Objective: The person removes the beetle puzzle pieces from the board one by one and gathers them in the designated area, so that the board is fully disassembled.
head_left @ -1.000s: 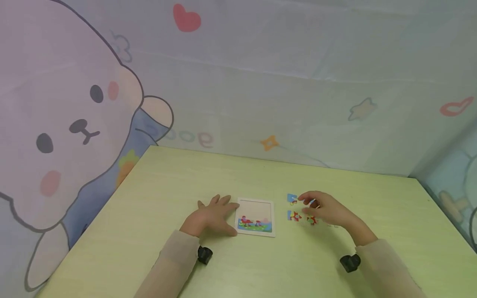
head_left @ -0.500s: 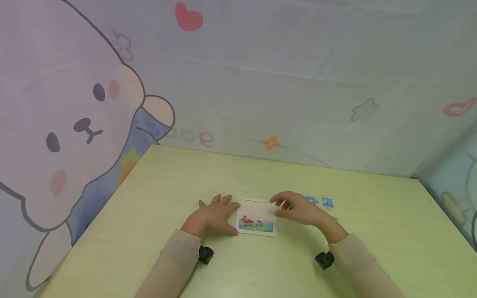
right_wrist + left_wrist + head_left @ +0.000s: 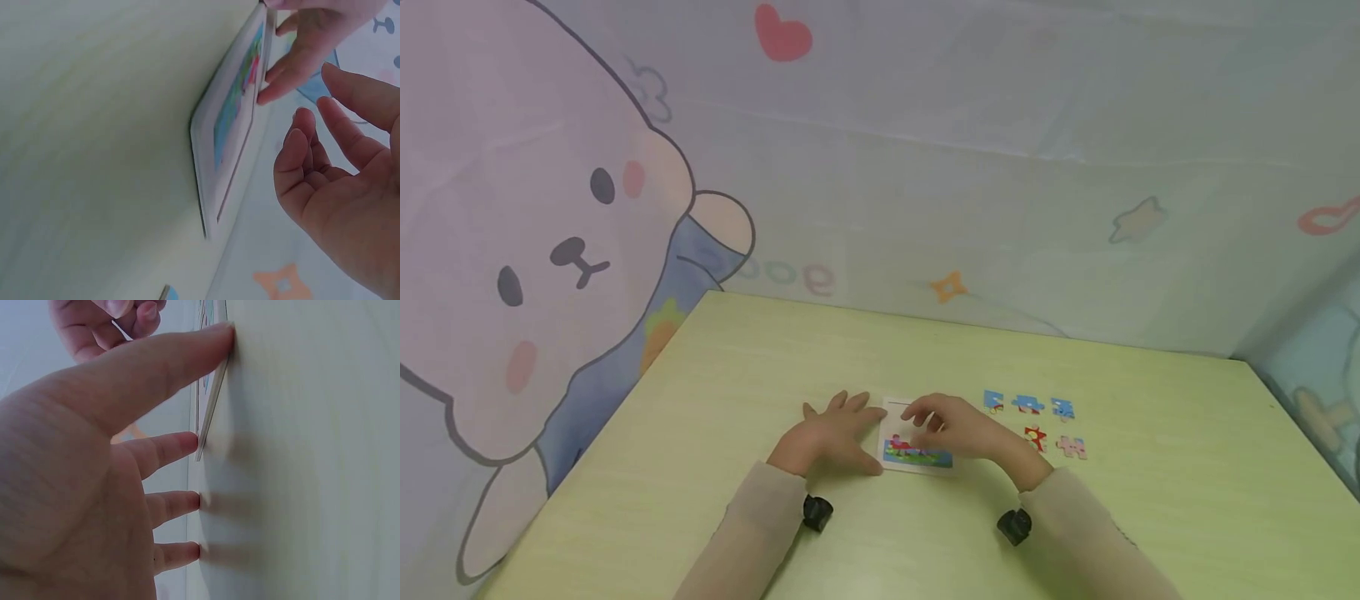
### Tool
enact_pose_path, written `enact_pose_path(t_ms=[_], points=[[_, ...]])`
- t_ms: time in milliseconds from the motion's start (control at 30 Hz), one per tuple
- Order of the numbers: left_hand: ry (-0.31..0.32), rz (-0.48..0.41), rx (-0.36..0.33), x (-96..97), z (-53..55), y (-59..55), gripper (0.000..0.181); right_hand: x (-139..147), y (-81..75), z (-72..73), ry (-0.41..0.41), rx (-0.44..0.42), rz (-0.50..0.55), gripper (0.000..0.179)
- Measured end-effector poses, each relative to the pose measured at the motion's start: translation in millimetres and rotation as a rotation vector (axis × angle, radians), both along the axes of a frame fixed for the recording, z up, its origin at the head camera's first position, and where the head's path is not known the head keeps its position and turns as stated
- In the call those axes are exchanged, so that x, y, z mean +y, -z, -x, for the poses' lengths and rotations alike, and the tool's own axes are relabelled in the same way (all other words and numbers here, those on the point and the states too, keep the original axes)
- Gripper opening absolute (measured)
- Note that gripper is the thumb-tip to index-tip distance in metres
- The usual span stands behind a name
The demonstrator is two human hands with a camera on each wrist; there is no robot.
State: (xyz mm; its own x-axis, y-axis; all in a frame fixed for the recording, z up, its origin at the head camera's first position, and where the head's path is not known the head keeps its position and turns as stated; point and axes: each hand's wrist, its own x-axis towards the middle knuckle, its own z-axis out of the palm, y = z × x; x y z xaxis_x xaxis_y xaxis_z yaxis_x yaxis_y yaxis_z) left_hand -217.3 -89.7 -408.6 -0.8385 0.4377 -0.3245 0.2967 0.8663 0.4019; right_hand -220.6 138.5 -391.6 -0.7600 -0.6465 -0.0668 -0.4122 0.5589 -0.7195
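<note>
In the head view, a small square puzzle tray [image 3: 917, 468] with a white border lies on the table. Its lower part carries a colourful picture strip; the upper part is plain. My left hand [image 3: 831, 437] rests beside it, fingers spread, with thumb and index finger touching the tray's left edge, as the left wrist view confirms. Above the tray is my right hand [image 3: 958, 427], its thumb and fingers bent toward each other. A thin edge of a puzzle piece [image 3: 121, 330] shows between those fingers in the left wrist view; its face is hidden.
Right of the tray lie loose puzzle pieces: several blue ones such as a blue piece [image 3: 1027, 404] in a back row, plus a red piece [image 3: 1035, 439] and a pink piece [image 3: 1071, 447] in front. A printed cloth [image 3: 880, 167] hangs behind the table [image 3: 820, 358].
My right hand has moved left from the loose pieces to above the tray. The blue-and-red piece at the front row's left has gone from the table. My left hand has stayed put.
</note>
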Motion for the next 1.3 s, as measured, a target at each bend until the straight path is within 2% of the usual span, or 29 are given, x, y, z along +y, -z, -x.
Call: enact_pose_path(t_ms=[267,500,900,1300], points=[[0.013,0.013,0.003,0.0,1.7,2.8,0.078,-14.4,10.4,1.2,-0.009,-0.009,-0.02,0.028],[0.008,-0.006,-0.008,0.7,0.0,0.7,0.077,-17.9,17.6,0.4,-0.012,-0.005,-0.036,0.027],[0.001,-0.007,-0.007,-0.1,0.1,-0.5,0.077,-24.0,19.0,0.9,-0.025,0.038,-0.074,0.025],[0.008,-0.002,0.004,0.3,0.7,0.4,0.077,-26.3,27.2,3.0,0.026,0.029,-0.126,0.027]])
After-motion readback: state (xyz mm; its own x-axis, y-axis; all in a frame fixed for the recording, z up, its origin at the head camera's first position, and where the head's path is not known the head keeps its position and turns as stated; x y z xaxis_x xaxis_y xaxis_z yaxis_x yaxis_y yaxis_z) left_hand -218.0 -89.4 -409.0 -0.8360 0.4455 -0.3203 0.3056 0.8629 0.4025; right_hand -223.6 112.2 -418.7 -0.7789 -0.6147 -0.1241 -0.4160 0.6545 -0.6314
